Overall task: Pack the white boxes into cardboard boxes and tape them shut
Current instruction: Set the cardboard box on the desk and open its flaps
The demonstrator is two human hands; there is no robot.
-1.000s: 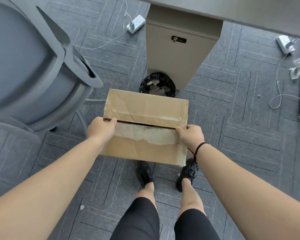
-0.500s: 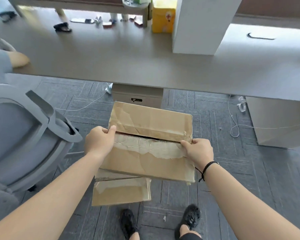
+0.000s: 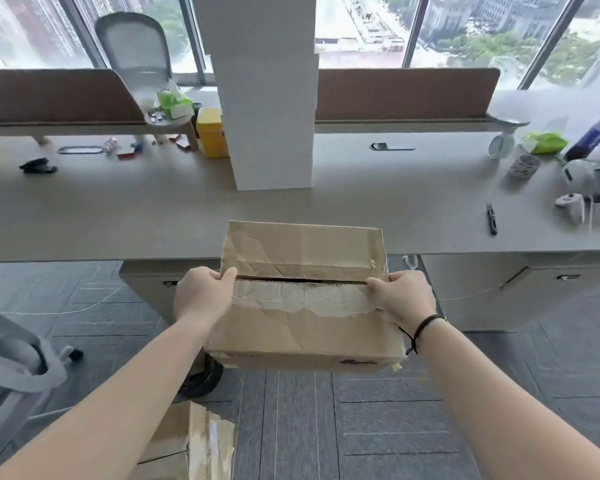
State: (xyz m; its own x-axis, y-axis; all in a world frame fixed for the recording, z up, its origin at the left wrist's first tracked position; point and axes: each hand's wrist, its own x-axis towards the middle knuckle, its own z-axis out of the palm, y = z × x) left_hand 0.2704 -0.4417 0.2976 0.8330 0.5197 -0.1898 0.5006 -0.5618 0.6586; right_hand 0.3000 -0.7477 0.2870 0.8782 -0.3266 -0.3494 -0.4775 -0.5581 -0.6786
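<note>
Two hands hold one cardboard box (image 3: 303,296) up over the carpet, its far edge over the near edge of the desk (image 3: 153,216). The left hand (image 3: 201,296) grips the box's left end with its thumb curled onto the top at the seam; the right hand (image 3: 404,296) grips the right end the same way, a dark cord around its wrist. A broad bare stretch of desk lies just beyond the box, between it and the stack of white boxes (image 3: 269,98), which rises as a tall column past the top of the view.

On the box the top flaps are closed but a dark slit shows along the seam between them. Torn, whitish tape remnants run along the near flap, and the cardboard is creased and scuffed, with a dark mark on the near side low at the right.

Left of the stack of white boxes sit a yellow container (image 3: 211,133), a green tissue pack (image 3: 174,103) and small clutter. Right of the stack, well apart, are a black pen (image 3: 492,219), a patterned cup (image 3: 524,167), a bottle (image 3: 594,133) and white devices. Below the box, on the carpet, lies a second cardboard box (image 3: 194,445); a black bin (image 3: 201,377) peeks out under the held box. A grey chair (image 3: 11,358) stands at the left, near the desk.
</note>
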